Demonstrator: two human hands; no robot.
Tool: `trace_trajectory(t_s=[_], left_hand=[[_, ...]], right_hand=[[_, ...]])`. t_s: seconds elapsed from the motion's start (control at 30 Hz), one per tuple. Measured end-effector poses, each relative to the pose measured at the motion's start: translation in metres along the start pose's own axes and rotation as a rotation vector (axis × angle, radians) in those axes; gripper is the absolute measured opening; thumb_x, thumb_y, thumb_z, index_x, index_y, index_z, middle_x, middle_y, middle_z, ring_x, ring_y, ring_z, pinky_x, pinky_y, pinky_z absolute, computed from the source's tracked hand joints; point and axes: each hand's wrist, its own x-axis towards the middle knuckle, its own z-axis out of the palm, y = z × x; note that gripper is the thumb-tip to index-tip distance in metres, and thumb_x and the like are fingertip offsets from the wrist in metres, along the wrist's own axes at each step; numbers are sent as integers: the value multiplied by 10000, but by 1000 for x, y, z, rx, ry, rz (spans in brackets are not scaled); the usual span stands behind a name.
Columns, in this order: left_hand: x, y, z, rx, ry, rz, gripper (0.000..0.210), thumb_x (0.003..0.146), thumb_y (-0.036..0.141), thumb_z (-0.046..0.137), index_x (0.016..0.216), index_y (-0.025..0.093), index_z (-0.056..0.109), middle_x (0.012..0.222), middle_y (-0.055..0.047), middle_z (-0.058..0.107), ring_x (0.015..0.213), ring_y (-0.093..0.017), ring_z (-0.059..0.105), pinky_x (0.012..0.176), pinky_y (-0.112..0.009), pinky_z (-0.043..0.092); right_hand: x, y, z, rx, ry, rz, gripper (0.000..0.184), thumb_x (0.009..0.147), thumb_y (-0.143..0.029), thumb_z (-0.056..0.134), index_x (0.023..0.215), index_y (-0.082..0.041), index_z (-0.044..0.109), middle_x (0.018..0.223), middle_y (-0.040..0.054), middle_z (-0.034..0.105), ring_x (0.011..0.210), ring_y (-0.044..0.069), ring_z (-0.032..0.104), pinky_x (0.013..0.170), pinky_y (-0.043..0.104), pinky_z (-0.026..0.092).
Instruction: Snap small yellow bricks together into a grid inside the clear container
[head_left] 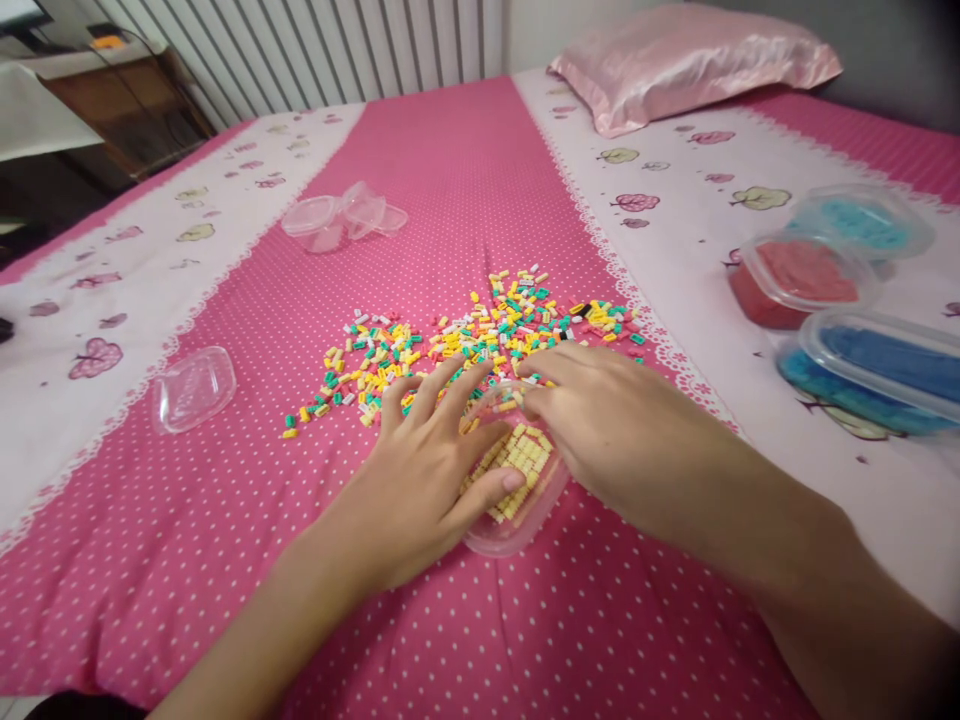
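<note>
A clear plastic tub [499, 543] sits on the bed in front of me, with pale yellow toy bricks [525, 452] laid in neat rows inside it. My left hand [431, 450] is spread over the tub's left side, its thumb above the yellow bricks and its fingertips reaching the loose pile. At the tub's far right rim is my right hand [600, 410], fingers curled together; whatever lies between its fingertips is hidden. Just beyond both hands spreads a heap of small loose bricks [502, 325] in yellow, green, white, pink and a few black.
On the left lies a clear lid [196, 390]. Further back are several stacked clear empty tubs [341, 218]. At the right stand lidded tubs with red [799, 280], teal [862, 222] and blue contents [885, 365]. A pink pillow [697, 60] rests at the back.
</note>
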Motion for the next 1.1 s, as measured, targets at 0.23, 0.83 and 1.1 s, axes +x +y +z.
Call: trace_trajectory(t_s=[0.23, 0.83, 1.1], left_hand=[[2, 4, -1, -6, -28, -15, 620, 1031, 633, 252, 1277, 245, 667, 1618, -152, 345, 1533, -392, 203, 1173, -701, 169], [2, 4, 2, 3, -24, -22, 642, 1019, 662, 241, 1284, 258, 664, 1624, -149, 350, 1532, -398, 222, 1160, -720, 184], [1, 4, 2, -6, -24, -28, 673, 1015, 674, 215, 1263, 255, 680, 1620, -145, 359, 1529, -397, 228, 1170, -702, 179]], right_hand=[[-2, -4, -1, -31, -227, 45, 345, 956, -28, 497, 1212, -107, 715, 1285, 157, 648, 1248, 326, 554, 1055, 469, 432], [0, 1, 9, -41, -155, 4, 283, 922, -12, 512, 1048, -98, 751, 1238, 176, 662, 1197, 332, 579, 1013, 482, 470], [1, -1, 5, -50, -206, -3, 235, 955, -60, 530, 1056, -108, 737, 1242, 158, 646, 1224, 335, 549, 1025, 485, 458]])
